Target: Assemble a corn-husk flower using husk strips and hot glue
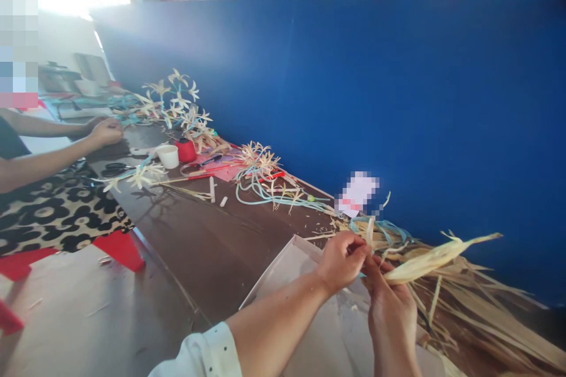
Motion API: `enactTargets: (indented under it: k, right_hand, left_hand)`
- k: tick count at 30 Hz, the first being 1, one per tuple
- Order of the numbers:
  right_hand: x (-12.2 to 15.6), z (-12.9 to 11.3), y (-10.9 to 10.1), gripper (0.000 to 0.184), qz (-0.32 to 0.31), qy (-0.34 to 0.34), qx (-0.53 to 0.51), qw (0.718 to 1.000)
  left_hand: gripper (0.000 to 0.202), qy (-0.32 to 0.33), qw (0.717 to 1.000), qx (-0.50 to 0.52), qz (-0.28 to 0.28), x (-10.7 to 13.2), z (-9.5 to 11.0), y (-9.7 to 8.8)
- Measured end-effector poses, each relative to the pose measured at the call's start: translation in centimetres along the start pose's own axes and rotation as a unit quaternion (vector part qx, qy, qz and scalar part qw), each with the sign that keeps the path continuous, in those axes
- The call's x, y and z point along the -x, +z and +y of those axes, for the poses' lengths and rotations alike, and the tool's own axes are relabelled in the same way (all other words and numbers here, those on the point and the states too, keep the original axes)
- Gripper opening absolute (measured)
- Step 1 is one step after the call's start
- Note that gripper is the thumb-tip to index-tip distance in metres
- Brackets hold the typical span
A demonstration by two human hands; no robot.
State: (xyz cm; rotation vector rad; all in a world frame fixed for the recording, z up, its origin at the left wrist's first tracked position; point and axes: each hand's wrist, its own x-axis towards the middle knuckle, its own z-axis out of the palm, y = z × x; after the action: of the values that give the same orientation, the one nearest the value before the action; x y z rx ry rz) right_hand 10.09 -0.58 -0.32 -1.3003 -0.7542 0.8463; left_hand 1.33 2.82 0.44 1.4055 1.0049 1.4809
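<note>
My left hand (342, 262) is closed, its thumb and fingers pinching the base of a short pale strip of husk (370, 232) that points upward. Close against it is my right hand (391, 300), fingers bent around the same spot. A long, pale yellow dried husk (431, 260) with a twisted tip stretches rightward from behind the right fingers; whether that hand grips it or it merely lies beyond, I cannot tell. Under both hands lies a shallow light-coloured tray (283, 271), partly hidden by my forearms.
Loose dried husks (481, 300) are heaped at the right. Husk flowers (259, 156), pale blue cords (265, 197), a white cup (167, 156) and a red spool (186, 150) lie along the table (212, 253). A blue partition (398, 88) stands behind. Another person's hands (106, 131) work at left.
</note>
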Motion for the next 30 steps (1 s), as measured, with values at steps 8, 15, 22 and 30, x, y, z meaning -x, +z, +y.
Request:
enactTargets:
  k: [8, 15, 22, 30]
  right_hand:
    - [0.08, 0.17, 0.08, 0.037, 0.009, 0.034, -0.113, 0.993]
    - [-0.03, 0.11, 0.02, 0.034, -0.002, 0.066, -0.232, 0.971]
    - [-0.4, 0.68, -0.24, 0.036, 0.019, 0.024, -0.152, 0.988]
    - [0.12, 0.57, 0.29, 0.035, -0.034, 0.05, -0.125, 0.99]
  left_hand:
    - [0.015, 0.034, 0.998, -0.056, -0.003, 0.23, -0.23, 0.08]
    - [0.017, 0.015, 0.998, -0.068, 0.002, 0.39, -0.08, 0.19]
    - [0.022, -0.074, 0.993, 0.084, -0.04, -0.03, -0.17, 0.34]
    - [0.018, -0.13, 0.971, 0.2, -0.02, -0.52, 0.03, 0.3]
